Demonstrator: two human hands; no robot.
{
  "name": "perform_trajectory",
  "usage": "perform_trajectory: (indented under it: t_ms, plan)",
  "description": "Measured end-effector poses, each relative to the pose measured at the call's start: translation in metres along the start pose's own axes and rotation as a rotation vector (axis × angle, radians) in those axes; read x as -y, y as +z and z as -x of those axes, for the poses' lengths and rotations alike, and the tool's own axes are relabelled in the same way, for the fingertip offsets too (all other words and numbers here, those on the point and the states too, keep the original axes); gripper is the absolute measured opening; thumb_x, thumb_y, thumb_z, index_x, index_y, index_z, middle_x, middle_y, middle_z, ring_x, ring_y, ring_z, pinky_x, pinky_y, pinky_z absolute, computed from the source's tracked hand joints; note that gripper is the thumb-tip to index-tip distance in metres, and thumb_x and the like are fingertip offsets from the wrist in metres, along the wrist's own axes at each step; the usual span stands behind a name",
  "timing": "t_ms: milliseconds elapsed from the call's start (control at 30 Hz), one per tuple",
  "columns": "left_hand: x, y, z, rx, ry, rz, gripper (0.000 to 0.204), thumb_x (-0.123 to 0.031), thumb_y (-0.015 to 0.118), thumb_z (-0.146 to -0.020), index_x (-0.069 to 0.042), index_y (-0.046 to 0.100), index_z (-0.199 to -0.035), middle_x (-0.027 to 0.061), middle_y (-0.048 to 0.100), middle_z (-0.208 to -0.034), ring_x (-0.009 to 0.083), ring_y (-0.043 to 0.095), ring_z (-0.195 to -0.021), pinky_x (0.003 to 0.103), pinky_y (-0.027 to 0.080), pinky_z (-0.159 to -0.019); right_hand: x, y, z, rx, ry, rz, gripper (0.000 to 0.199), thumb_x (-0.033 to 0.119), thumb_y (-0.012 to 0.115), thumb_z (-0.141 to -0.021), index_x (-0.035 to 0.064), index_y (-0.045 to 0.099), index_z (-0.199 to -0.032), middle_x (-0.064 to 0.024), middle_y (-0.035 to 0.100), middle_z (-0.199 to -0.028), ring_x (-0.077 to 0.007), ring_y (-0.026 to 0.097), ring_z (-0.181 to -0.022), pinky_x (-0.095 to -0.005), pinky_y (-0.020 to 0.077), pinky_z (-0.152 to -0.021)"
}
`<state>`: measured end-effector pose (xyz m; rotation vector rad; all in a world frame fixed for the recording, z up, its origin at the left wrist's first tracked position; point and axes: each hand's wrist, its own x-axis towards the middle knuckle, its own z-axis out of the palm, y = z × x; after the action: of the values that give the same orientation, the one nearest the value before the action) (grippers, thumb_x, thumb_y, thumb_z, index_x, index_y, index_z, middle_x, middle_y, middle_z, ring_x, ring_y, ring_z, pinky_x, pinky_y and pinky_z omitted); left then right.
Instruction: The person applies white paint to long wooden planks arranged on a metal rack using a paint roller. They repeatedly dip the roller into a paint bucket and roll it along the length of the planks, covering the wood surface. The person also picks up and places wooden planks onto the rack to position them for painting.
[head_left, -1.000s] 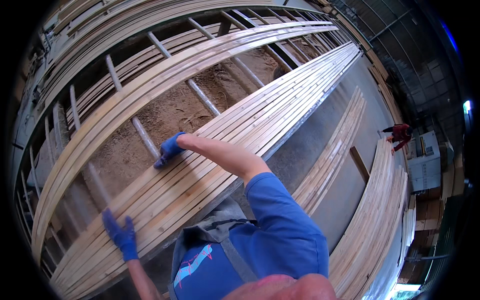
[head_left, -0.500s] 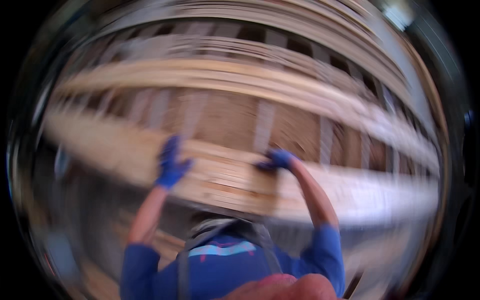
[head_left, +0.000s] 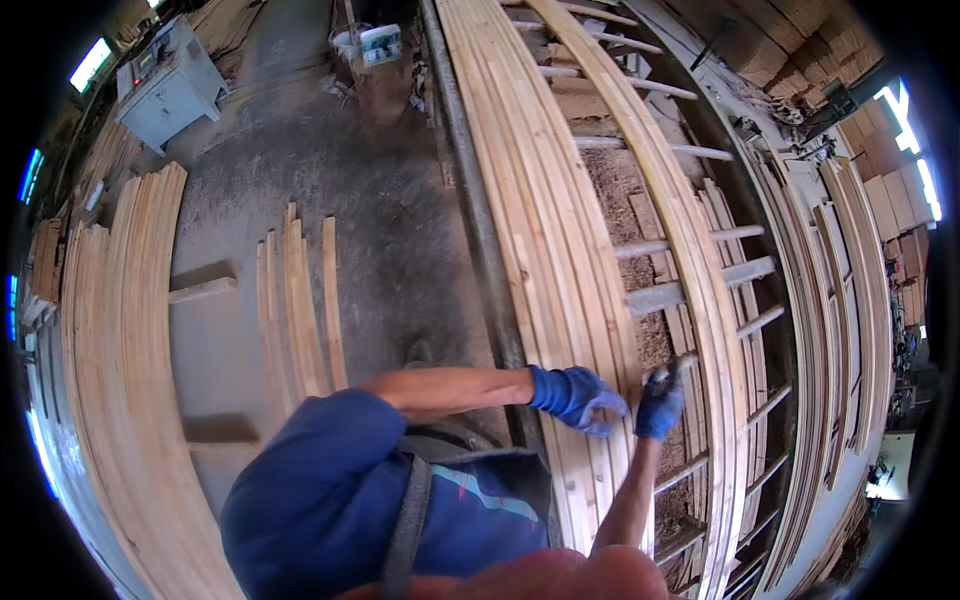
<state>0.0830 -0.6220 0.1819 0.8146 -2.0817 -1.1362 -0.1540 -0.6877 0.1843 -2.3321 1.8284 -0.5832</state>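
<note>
My left hand, in a blue glove, reaches across a row of long pale wooden strips laid side by side. Its fingers are curved with a gap between thumb and fingertips, and nothing shows in the grasp. Just right of it, my right hand, also gloved in blue with dark fingertips, is over the right edge of that row. Its fingers are partly spread and point at a narrower set of long boards, close to its near side; whether they touch is unclear. No held piece is visible.
Metal crossbars run under the boards, with wood shavings below. A dark rail borders the row on the left. Stacked boards and shorter strips lie left; a grey cabinet stands far left.
My view has turned left, so the boards now run away from me instead of across. My hands have come closer together, the right one now beyond the strips' right edge.
</note>
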Motion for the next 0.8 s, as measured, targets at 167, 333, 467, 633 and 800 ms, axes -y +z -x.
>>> perform_trajectory:
  t_ms: [167,333,467,633,800]
  plan:
    - [0.005,-0.132,0.130,-0.312,0.000,-0.102,0.032,-0.030,0.071,-0.086,-0.007,0.068,-0.109,0.0150,0.071,-0.100,0.0336,0.069,-0.088,0.041,0.056,-0.077,0.032,0.026,-0.015,0.125,0.172,0.194,0.042,0.032,0.059,-0.091,0.0036,0.063,-0.121,-0.0238,0.068,-0.103,-0.0418,0.064,-0.097,-0.0476,0.0501,-0.088]
    - [0.054,-0.215,0.183,-0.379,-0.323,-0.180,0.032,-0.027,0.073,-0.085,-0.010,0.069,-0.112,0.0158,0.071,-0.106,0.0330,0.070,-0.091,0.040,0.057,-0.079,0.188,0.059,-0.089,-0.104,-0.271,-0.072,0.045,0.026,0.072,-0.084,-0.0009,0.062,-0.120,-0.0202,0.065,-0.115,-0.0361,0.062,-0.107,-0.0436,0.0480,-0.096]
    - [0.117,-0.256,0.215,-0.348,-0.315,-0.236,0.035,-0.032,0.064,-0.090,-0.009,0.066,-0.116,0.0178,0.069,-0.108,0.0327,0.067,-0.097,0.040,0.052,-0.088,0.322,0.110,-0.143,0.145,-0.620,-0.197,0.040,0.018,0.069,-0.082,0.0027,0.062,-0.119,-0.0203,0.063,-0.117,-0.0382,0.058,-0.110,-0.0454,0.0466,-0.097]
    - [0.184,-0.293,0.371,-0.441,-0.875,-0.083,0.030,-0.022,0.067,-0.088,-0.006,0.066,-0.114,0.0165,0.067,-0.111,0.0318,0.065,-0.101,0.036,0.051,-0.090,0.361,0.125,-0.198,0.106,-0.614,-0.258,0.043,0.023,0.068,-0.080,0.0026,0.062,-0.118,-0.0195,0.064,-0.115,-0.0353,0.061,-0.108,-0.0464,0.0485,-0.091]
    - [0.219,-0.286,0.514,-1.151,-1.308,0.900,0.036,-0.036,0.060,-0.095,-0.007,0.063,-0.116,0.0116,0.068,-0.106,0.0224,0.068,-0.085,0.030,0.052,-0.069,0.367,0.142,-0.241,0.143,-0.551,-0.025,0.046,0.029,0.067,-0.082,0.0029,0.061,-0.119,-0.0188,0.063,-0.118,-0.0354,0.060,-0.108,-0.0464,0.0484,-0.090]
